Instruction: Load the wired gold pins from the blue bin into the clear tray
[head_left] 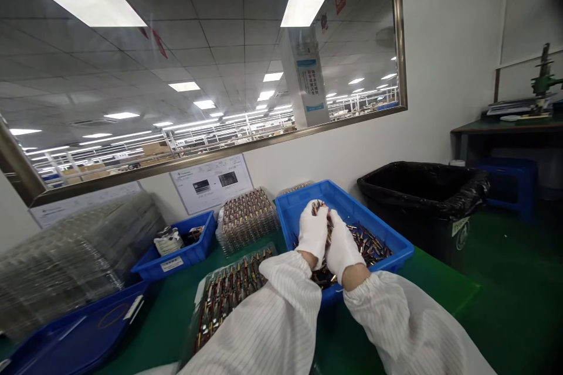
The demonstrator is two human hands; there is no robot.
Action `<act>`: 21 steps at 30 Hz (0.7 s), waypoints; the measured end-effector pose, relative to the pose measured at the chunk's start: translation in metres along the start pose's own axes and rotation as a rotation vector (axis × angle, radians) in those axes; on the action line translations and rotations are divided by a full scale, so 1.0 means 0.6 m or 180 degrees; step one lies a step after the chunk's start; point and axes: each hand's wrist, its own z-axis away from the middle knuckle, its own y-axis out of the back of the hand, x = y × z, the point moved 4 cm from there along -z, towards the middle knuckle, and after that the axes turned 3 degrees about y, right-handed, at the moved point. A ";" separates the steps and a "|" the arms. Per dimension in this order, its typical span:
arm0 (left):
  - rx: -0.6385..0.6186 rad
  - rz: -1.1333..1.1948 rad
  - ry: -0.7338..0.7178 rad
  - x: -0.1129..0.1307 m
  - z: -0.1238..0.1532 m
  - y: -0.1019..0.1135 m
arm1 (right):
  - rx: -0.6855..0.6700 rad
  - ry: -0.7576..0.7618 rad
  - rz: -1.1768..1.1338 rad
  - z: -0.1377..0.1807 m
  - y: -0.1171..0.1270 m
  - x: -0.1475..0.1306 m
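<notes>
Both my hands wear white gloves and white striped sleeves. My left hand (312, 233) and my right hand (342, 246) are cupped together over a large blue bin (398, 240), closed around a bundle of small brown and gold parts (319, 208) that pokes out above the fingers. More of the same loose parts (367, 243) lie in the bin under my hands. A clear plastic tray filled with rows of those parts (226, 290) lies on the green table just left of my left arm.
A stack of filled clear trays (247, 218) stands behind. A small blue bin (178, 258) holds a jar. A tall pile of clear trays (65, 258) sits far left over a blue lid (83, 334). A black-lined waste bin (424, 199) stands right.
</notes>
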 end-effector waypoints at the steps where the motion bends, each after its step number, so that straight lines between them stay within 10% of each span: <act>1: 0.0060 0.0078 0.0001 0.002 -0.005 0.001 | -0.0022 -0.0052 -0.0132 -0.005 -0.008 0.003; 10: 0.0401 0.0622 -0.0019 0.029 -0.026 -0.001 | 0.0036 -0.0915 -0.3251 -0.007 -0.034 0.017; 21: 0.0061 -0.0609 -0.0442 0.015 0.013 -0.011 | 0.0673 -0.0684 -0.3060 -0.001 -0.016 0.012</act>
